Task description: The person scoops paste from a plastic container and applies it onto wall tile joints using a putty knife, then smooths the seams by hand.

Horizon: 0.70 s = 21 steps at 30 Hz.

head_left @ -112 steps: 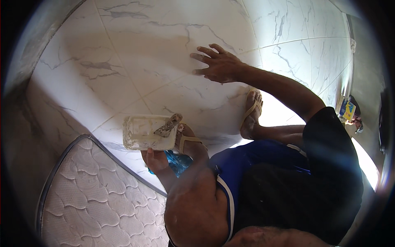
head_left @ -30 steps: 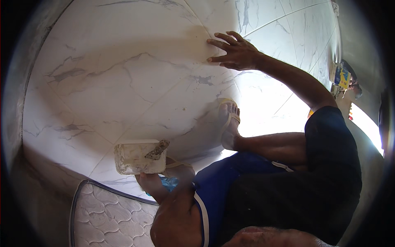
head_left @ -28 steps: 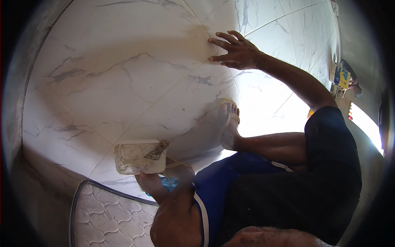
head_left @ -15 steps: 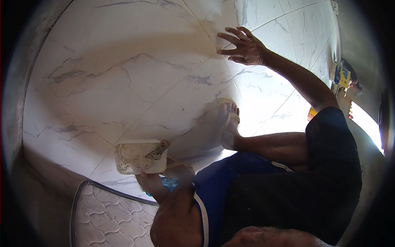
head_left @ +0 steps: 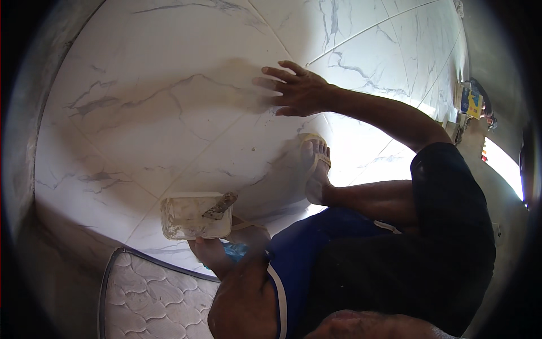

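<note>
- Lower left: I see the left hand [head_left: 210, 252] gripping a white tub [head_left: 183, 219], scraper [head_left: 219, 207] leaning inside.
- Upper centre: the right hand [head_left: 302, 94], fingers spread, empty, over marbled tiles [head_left: 164, 133].

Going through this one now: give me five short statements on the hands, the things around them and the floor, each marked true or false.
1. The left hand holds the white container. True.
2. The putty knife rests in the container. True.
3. The right hand is clenched into a fist. False: the right hand has its fingers spread.
4. The quilted pad is at upper right. False: the pad is at lower left.
5. The floor tiles have grey veins. True.
</note>
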Each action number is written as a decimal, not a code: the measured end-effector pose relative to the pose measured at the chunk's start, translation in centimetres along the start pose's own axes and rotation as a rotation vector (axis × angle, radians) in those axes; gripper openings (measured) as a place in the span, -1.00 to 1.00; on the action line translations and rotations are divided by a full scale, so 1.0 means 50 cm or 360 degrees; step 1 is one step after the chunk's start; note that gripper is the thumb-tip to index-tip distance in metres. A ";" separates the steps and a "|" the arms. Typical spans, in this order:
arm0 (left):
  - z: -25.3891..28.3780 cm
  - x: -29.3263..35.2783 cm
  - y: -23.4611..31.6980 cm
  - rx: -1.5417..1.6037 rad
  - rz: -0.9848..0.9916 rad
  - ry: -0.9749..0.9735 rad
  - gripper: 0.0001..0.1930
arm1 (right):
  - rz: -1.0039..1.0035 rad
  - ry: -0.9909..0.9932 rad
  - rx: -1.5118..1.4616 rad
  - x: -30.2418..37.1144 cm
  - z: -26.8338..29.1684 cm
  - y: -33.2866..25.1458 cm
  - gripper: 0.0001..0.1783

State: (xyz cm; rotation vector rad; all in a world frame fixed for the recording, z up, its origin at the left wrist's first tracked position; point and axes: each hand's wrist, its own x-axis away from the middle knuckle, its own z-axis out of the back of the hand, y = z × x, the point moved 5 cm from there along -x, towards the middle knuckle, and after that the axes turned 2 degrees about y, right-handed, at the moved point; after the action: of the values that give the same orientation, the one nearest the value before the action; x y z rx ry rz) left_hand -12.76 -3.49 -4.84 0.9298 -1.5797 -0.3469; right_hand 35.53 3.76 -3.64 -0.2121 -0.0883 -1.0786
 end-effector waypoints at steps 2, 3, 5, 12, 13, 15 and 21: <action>-0.001 -0.001 0.002 0.0017 0.0004 -0.0009 -0.05 | 0.0065 0.0059 0.0079 0.000 0.002 -0.008 -0.36; -0.001 -0.002 0.000 0.0010 0.0019 0.0006 -0.06 | 0.0063 0.0055 0.0083 0.005 0.005 -0.002 -0.36; 0.003 -0.001 -0.001 0.0002 0.0038 0.0025 -0.07 | -0.0038 -0.0045 0.0071 0.028 0.006 0.020 -0.39; -0.025 0.002 0.008 -0.0076 0.0022 -0.0041 -0.08 | -0.0215 -0.0092 0.0158 0.108 0.016 0.084 -0.29; -0.027 0.001 0.009 -0.0104 0.0029 -0.0032 -0.07 | -0.0217 -0.0095 0.0157 0.112 0.016 0.087 -0.29; -0.013 -0.005 0.001 -0.0135 0.0009 -0.0032 -0.08 | -0.0274 -0.0061 0.0129 0.120 0.014 0.094 -0.31; -0.023 -0.007 0.013 -0.0227 -0.0002 -0.0023 -0.09 | -0.0422 -0.0132 0.0052 0.130 0.036 0.121 -0.40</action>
State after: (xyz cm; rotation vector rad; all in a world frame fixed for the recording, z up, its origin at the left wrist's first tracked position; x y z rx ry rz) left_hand -11.92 -2.53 -4.36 0.8200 -1.5462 -0.4620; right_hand 43.99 1.26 -1.52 -0.2198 -0.2129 -1.3312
